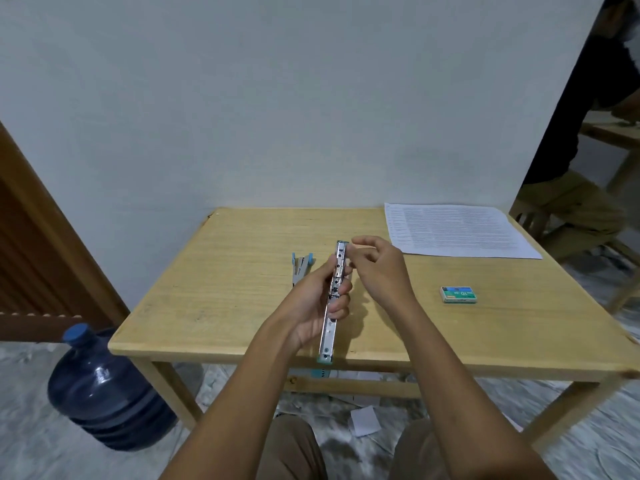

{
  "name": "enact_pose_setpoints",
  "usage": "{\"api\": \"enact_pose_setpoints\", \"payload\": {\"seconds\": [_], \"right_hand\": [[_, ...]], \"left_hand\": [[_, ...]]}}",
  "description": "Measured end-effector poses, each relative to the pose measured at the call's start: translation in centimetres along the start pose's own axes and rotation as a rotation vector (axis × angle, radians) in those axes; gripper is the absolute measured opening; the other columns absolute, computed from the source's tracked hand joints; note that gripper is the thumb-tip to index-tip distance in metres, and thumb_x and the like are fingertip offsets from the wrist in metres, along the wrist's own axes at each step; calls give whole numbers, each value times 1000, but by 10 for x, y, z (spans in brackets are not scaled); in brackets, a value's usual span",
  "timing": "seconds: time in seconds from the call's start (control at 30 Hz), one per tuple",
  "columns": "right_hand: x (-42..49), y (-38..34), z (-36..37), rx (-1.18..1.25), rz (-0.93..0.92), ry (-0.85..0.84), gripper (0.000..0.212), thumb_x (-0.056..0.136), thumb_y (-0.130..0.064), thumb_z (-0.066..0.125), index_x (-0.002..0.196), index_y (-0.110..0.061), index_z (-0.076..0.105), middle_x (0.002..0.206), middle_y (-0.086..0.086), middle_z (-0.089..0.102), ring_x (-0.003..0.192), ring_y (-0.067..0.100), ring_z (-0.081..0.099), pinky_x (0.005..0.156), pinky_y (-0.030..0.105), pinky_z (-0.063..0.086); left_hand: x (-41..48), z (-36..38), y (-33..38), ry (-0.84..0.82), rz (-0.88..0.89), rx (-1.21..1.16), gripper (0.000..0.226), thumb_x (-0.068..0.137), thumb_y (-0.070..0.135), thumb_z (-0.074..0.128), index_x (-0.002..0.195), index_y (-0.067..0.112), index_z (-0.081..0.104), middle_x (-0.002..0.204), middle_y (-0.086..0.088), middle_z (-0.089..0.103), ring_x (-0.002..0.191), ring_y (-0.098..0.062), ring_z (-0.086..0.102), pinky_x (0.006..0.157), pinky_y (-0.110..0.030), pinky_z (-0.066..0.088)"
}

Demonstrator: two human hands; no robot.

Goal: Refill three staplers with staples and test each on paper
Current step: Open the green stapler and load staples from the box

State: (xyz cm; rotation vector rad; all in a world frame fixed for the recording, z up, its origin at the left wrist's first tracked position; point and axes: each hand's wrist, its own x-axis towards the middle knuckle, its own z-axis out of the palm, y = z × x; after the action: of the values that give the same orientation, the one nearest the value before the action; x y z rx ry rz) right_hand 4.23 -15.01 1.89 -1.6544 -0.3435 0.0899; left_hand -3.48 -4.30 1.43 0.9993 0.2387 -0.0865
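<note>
My left hand [317, 299] grips a stapler [333, 299] that is swung fully open into one long metal strip with teal ends, held above the wooden table [225, 271]. My right hand [379, 268] hovers by the strip's far half, fingertips pinched together close to the metal channel; I cannot tell whether they hold staples. Just behind my left hand, a second stapler [302, 266] with light blue ends lies on the table. A small green staple box [458, 294] rests to the right. Printed paper sheets [457, 230] lie at the back right corner.
A blue water jug [100, 386] stands on the floor left of the table. Paper scraps [363, 420] lie on the floor under it. A person sits at the far right [581, 140] beside another wooden table. A white wall backs the table.
</note>
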Motion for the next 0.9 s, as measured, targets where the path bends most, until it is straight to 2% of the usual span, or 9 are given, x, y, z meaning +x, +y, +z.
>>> {"api": "enact_pose_setpoints", "payload": {"seconds": [0.03, 0.1, 0.2, 0.33, 0.47, 0.6, 0.73, 0.83, 0.9], "right_hand": [[-2, 2, 0, -10, -50, 28, 7, 93, -27, 66, 100, -28, 65, 85, -7, 76, 80, 8, 70, 70, 17, 50], [-9, 5, 0, -51, -165, 47, 13, 96, -24, 60, 97, -37, 64, 90, -12, 74, 84, 7, 69, 74, 18, 50], [-19, 12, 3, -146, -272, -51, 18, 99, -28, 56, 109, -38, 68, 96, -15, 72, 89, 2, 65, 75, 16, 49], [-25, 16, 7, -299, -365, -65, 26, 100, -29, 52, 121, -36, 66, 96, -16, 67, 87, 3, 65, 77, 32, 54], [-26, 12, 7, -322, -387, -58, 28, 100, -28, 52, 124, -34, 64, 100, -13, 68, 86, 8, 66, 79, 38, 55], [-24, 7, 8, -317, -403, -47, 24, 98, -17, 55, 114, -26, 69, 97, -11, 68, 82, 12, 66, 78, 42, 54], [-28, 10, 7, -329, -402, -61, 20, 96, -15, 57, 109, -24, 70, 97, -14, 66, 85, 10, 65, 77, 41, 55], [-31, 15, 9, -282, -337, -92, 19, 96, -17, 57, 110, -21, 69, 96, -11, 65, 80, 21, 70, 74, 46, 58], [-34, 18, 10, -270, -313, -101, 17, 96, -18, 58, 109, -21, 68, 97, -7, 65, 77, 25, 70, 74, 49, 58]], "left_hand": [[0, -1, 0, 3, -1, -49, 35, 104, 41, 42, 87, 12, 53, 57, 0, 45, 33, -9, 33, 35, -21, 25], [1, -4, -1, 12, 7, -115, 38, 105, 39, 41, 79, 12, 51, 57, 0, 45, 34, -9, 34, 34, -20, 29], [2, -5, 0, 9, 32, -127, 43, 105, 39, 40, 76, 10, 54, 58, 0, 45, 35, -9, 35, 36, -20, 30], [3, -6, -3, 8, 49, -97, 46, 104, 40, 41, 73, 9, 55, 55, 0, 46, 37, -9, 37, 39, -21, 29], [3, -6, -2, 10, 60, -93, 41, 103, 40, 44, 81, 9, 59, 57, 0, 48, 37, -9, 37, 39, -21, 28], [4, -4, -2, 20, 73, -96, 40, 104, 39, 43, 86, 8, 60, 56, 0, 48, 36, -9, 37, 39, -21, 27], [4, -6, -5, 31, 59, -97, 42, 104, 39, 41, 98, 3, 60, 47, 0, 47, 34, -9, 37, 38, -21, 27], [3, -5, -8, 39, 52, -97, 47, 105, 38, 40, 88, 5, 69, 43, -3, 54, 32, -9, 38, 36, -20, 28], [2, -4, -10, 58, 59, -91, 43, 105, 38, 41, 86, 9, 67, 42, -5, 54, 31, -9, 38, 35, -19, 27]]}}
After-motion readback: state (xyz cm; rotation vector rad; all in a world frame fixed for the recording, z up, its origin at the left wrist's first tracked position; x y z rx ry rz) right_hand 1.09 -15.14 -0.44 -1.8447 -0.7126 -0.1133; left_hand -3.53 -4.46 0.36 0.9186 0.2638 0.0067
